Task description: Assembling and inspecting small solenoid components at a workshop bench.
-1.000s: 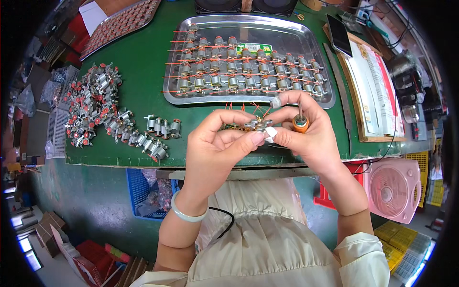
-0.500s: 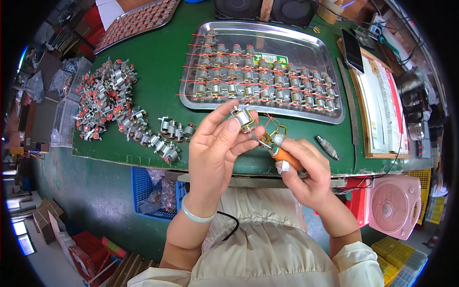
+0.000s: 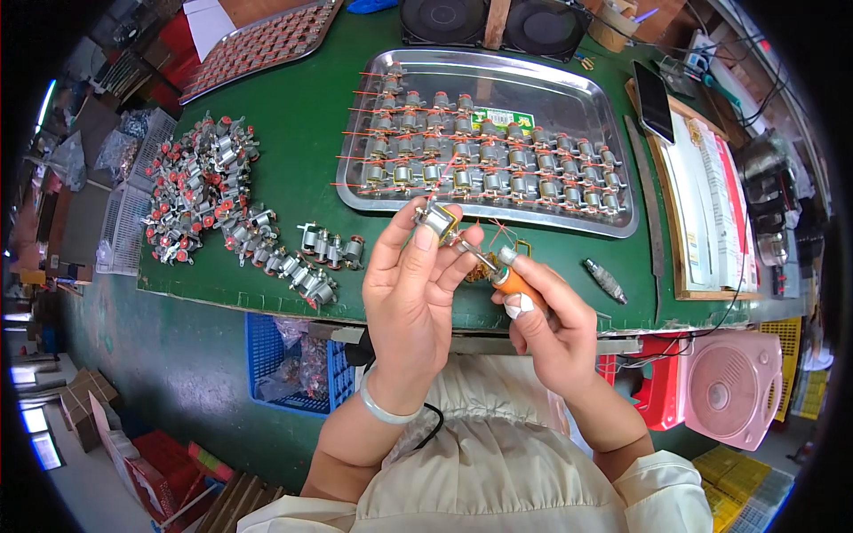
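My left hand is raised at the table's front edge, its thumb and fingers closed on a small motor, a silvery cylinder with a yellow edge on it. In my right hand is an orange-handled screwdriver. Its metal shaft points up and left, and the tip meets the lower right side of the motor near my left fingertips. White tape wraps the right thumb and index fingertip. Behind the hands lies a small heap of yellow frames and red wires, partly hidden by my fingers.
A metal tray holds rows of similar motors with red wires. On the left lies a loose pile of motors. A grey cylindrical tool, a long flat blade, a phone and a clipboard sit at the right.
My left hand has moved slightly down with the motor, which has tilted a little. My right hand has shifted slightly left and down with the screwdriver. The table view has shifted slightly.
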